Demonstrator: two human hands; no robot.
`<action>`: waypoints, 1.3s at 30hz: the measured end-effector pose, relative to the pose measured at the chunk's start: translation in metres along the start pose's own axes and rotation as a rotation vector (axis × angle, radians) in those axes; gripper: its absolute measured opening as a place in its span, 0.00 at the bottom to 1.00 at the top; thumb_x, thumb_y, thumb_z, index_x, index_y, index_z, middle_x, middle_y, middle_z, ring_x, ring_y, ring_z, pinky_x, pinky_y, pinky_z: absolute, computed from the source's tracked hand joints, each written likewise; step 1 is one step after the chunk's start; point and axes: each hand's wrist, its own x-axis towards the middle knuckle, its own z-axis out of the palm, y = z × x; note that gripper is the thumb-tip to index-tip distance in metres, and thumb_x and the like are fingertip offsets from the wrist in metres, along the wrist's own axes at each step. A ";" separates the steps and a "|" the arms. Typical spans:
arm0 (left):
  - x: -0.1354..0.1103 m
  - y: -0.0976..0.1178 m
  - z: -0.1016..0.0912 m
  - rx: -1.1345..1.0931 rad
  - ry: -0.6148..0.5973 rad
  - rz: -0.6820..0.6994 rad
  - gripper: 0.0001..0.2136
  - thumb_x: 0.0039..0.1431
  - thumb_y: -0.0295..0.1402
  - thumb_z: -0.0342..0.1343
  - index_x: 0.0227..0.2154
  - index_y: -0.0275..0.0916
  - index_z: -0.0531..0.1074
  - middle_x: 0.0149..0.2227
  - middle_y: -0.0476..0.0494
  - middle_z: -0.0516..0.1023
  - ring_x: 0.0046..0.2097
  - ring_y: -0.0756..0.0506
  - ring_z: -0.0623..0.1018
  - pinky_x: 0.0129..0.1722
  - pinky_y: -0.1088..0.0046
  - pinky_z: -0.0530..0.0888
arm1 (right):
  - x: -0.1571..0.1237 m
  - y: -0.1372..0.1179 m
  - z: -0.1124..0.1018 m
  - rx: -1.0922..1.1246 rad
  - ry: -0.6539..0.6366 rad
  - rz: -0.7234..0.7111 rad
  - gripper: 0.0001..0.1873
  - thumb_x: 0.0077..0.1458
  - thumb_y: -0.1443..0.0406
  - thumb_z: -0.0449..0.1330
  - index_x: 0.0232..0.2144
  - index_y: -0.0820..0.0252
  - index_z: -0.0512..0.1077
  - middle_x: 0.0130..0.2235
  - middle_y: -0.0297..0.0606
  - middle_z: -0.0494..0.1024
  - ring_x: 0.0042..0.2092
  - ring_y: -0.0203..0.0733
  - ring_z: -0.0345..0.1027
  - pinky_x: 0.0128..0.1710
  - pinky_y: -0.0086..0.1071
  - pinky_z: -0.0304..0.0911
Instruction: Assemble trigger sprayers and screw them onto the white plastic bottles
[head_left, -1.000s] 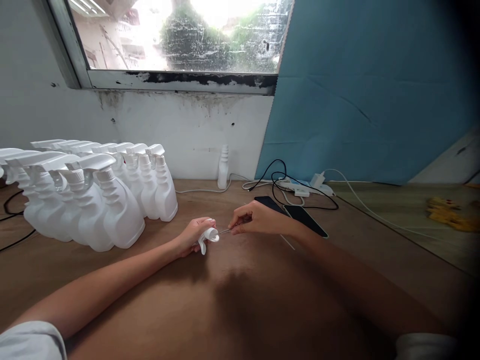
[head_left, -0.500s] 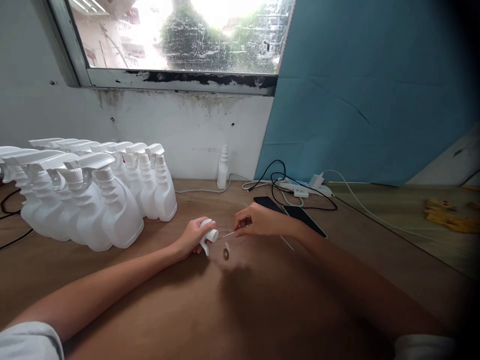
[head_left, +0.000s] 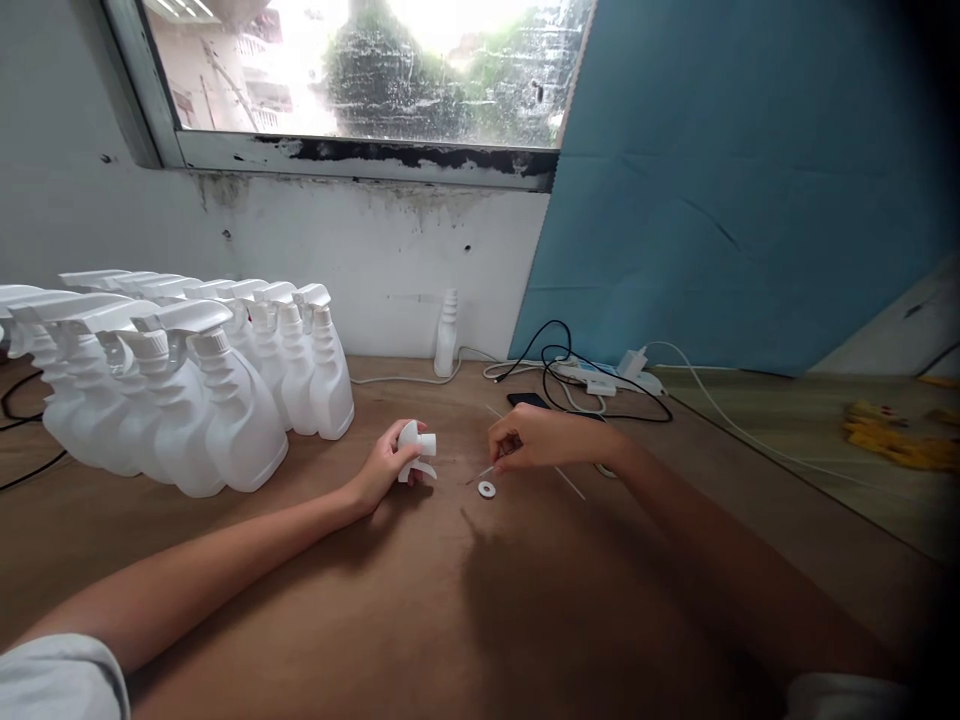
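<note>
My left hand [head_left: 386, 465] is closed around a white trigger spray head [head_left: 426, 445], its collar pointing right and its lever below. To the right, my right hand [head_left: 521, 440] pinches a thin pointed metal tool [head_left: 484, 472], whose exact kind I cannot make out. Just under that tool's tip, a white ring washer [head_left: 487, 490] lies flat on the brown table [head_left: 360, 610]. A thin white tube [head_left: 570, 484] rests on the table, partly hidden beneath my right hand and wrist.
Several white spray bottles [head_left: 240, 425] with trigger heads stand in rows at left. A white bottle without a head [head_left: 446, 335] stands against the wall. Behind my right hand are a dark phone [head_left: 527, 399], a power strip [head_left: 645, 380] and tangled cables [head_left: 559, 350].
The washer, blurred below the spray head's collar before, now lies flat farther right. My left hand has turned the spray head. My right hand has shifted right, away from the collar.
</note>
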 end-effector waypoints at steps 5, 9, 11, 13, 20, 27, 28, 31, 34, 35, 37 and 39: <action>0.000 -0.004 0.001 0.049 0.012 0.023 0.25 0.51 0.43 0.60 0.48 0.36 0.62 0.40 0.43 0.70 0.30 0.49 0.76 0.27 0.73 0.75 | -0.005 -0.003 -0.004 -0.040 -0.075 0.064 0.08 0.50 0.63 0.60 0.28 0.62 0.75 0.26 0.33 0.73 0.28 0.32 0.63 0.26 0.24 0.52; 0.000 -0.006 0.000 0.124 -0.001 0.056 0.22 0.51 0.41 0.62 0.44 0.36 0.65 0.40 0.43 0.71 0.38 0.47 0.75 0.36 0.73 0.75 | -0.005 -0.004 -0.006 -0.061 -0.090 0.086 0.07 0.50 0.64 0.59 0.28 0.62 0.75 0.26 0.33 0.72 0.28 0.32 0.62 0.26 0.24 0.52; -0.001 -0.006 0.000 0.157 -0.020 0.075 0.21 0.51 0.41 0.62 0.44 0.36 0.66 0.39 0.44 0.72 0.40 0.47 0.75 0.39 0.73 0.74 | -0.005 -0.004 -0.006 -0.070 -0.099 0.103 0.07 0.50 0.64 0.59 0.28 0.62 0.75 0.26 0.33 0.72 0.27 0.31 0.62 0.26 0.24 0.52; -0.002 -0.005 0.000 0.192 -0.038 0.089 0.20 0.52 0.40 0.62 0.43 0.36 0.66 0.39 0.44 0.73 0.41 0.47 0.74 0.40 0.73 0.73 | -0.005 -0.003 -0.006 -0.073 -0.112 0.117 0.06 0.49 0.65 0.59 0.29 0.63 0.75 0.26 0.33 0.72 0.27 0.31 0.61 0.25 0.24 0.51; -0.001 -0.007 0.001 0.318 -0.063 0.108 0.23 0.52 0.41 0.61 0.48 0.37 0.62 0.37 0.44 0.75 0.39 0.45 0.76 0.39 0.71 0.73 | -0.002 0.002 -0.003 -0.080 -0.113 0.127 0.06 0.49 0.65 0.59 0.29 0.62 0.75 0.27 0.33 0.73 0.28 0.32 0.63 0.26 0.24 0.51; -0.003 -0.003 0.003 0.433 -0.114 0.120 0.21 0.55 0.43 0.58 0.46 0.38 0.61 0.35 0.46 0.76 0.37 0.46 0.76 0.36 0.72 0.71 | -0.001 0.002 -0.004 -0.092 -0.104 0.147 0.06 0.50 0.65 0.60 0.30 0.63 0.74 0.27 0.33 0.72 0.27 0.32 0.61 0.26 0.24 0.50; -0.004 -0.002 0.004 0.454 -0.116 0.125 0.20 0.55 0.43 0.58 0.45 0.38 0.62 0.35 0.46 0.76 0.37 0.46 0.76 0.36 0.73 0.71 | -0.001 0.002 -0.004 -0.092 -0.106 0.147 0.06 0.50 0.65 0.60 0.30 0.63 0.74 0.27 0.33 0.72 0.27 0.31 0.61 0.25 0.24 0.50; -0.004 0.001 0.004 0.537 -0.109 0.149 0.19 0.53 0.43 0.60 0.42 0.37 0.65 0.37 0.45 0.75 0.39 0.45 0.74 0.39 0.71 0.70 | 0.000 0.002 -0.003 -0.110 -0.098 0.152 0.07 0.51 0.64 0.60 0.30 0.62 0.74 0.27 0.33 0.72 0.27 0.32 0.61 0.25 0.25 0.50; -0.004 0.002 0.005 0.620 -0.105 0.176 0.19 0.52 0.45 0.61 0.41 0.37 0.68 0.40 0.42 0.75 0.42 0.43 0.74 0.44 0.68 0.69 | 0.002 0.003 -0.003 -0.135 -0.077 0.166 0.08 0.52 0.63 0.59 0.32 0.62 0.75 0.29 0.34 0.72 0.28 0.33 0.62 0.26 0.25 0.50; -0.004 0.001 0.005 0.644 -0.105 0.186 0.19 0.52 0.45 0.60 0.41 0.37 0.69 0.41 0.41 0.75 0.43 0.42 0.73 0.45 0.67 0.68 | 0.002 0.003 -0.003 -0.139 -0.072 0.166 0.09 0.52 0.62 0.59 0.33 0.61 0.75 0.30 0.35 0.73 0.29 0.33 0.62 0.26 0.26 0.50; -0.004 0.000 0.006 0.680 -0.108 0.207 0.19 0.53 0.46 0.59 0.42 0.37 0.69 0.43 0.40 0.74 0.46 0.41 0.73 0.47 0.65 0.68 | 0.002 0.004 -0.004 -0.142 -0.068 0.161 0.10 0.53 0.61 0.58 0.34 0.60 0.75 0.30 0.35 0.73 0.29 0.34 0.63 0.26 0.26 0.51; -0.005 0.000 0.007 0.693 -0.104 0.223 0.19 0.56 0.46 0.56 0.44 0.37 0.69 0.44 0.39 0.73 0.46 0.41 0.73 0.48 0.65 0.68 | 0.001 0.006 -0.003 -0.148 -0.054 0.153 0.10 0.55 0.62 0.56 0.36 0.60 0.74 0.31 0.37 0.74 0.30 0.35 0.64 0.27 0.26 0.51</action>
